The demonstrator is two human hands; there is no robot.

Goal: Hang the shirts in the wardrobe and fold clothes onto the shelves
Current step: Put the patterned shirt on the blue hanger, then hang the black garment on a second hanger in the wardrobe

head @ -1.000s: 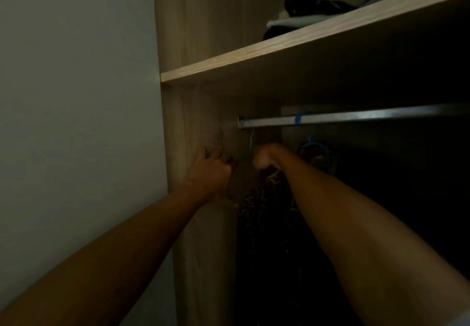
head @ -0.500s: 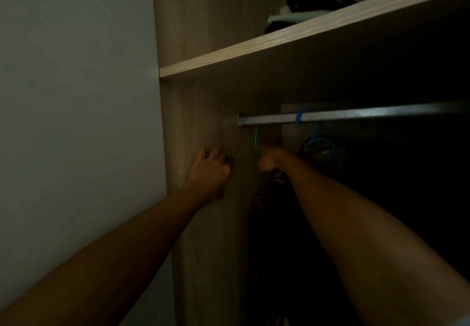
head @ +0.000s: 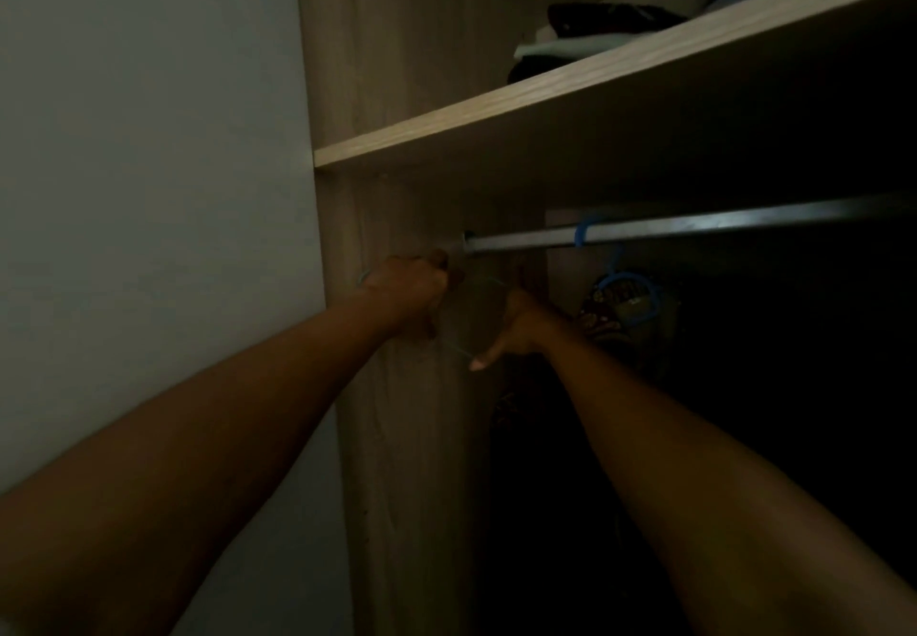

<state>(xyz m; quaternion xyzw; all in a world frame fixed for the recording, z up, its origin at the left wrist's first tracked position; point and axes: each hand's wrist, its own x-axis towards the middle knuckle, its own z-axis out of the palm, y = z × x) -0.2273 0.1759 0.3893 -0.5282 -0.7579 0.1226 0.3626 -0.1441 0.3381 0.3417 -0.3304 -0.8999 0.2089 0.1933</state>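
1. Two bare hands are raised into the left end of the wardrobe, just under the metal rail point(head: 694, 233); they sit near each other but not touching.
2. Left hand point(head: 412, 293) is curled closed, apparently around a thin light-blue hanger point(head: 471, 352); what exactly it grips is too dark to confirm.
3. Right hand point(head: 513, 325) is partly spread, thumb pointing down-left, beside the same wire; I cannot tell whether it holds anything.
4. One blue hanger hook point(head: 585, 231) is already over the rail, carrying a patterned garment point(head: 615, 307) that hangs below, to the right of the hands.
5. Judgement: the hands are held high and close to the rail's end because a hanger is being lifted toward it.
6. Folded clothes point(head: 585, 39) lie on the shelf point(head: 496, 124) above.
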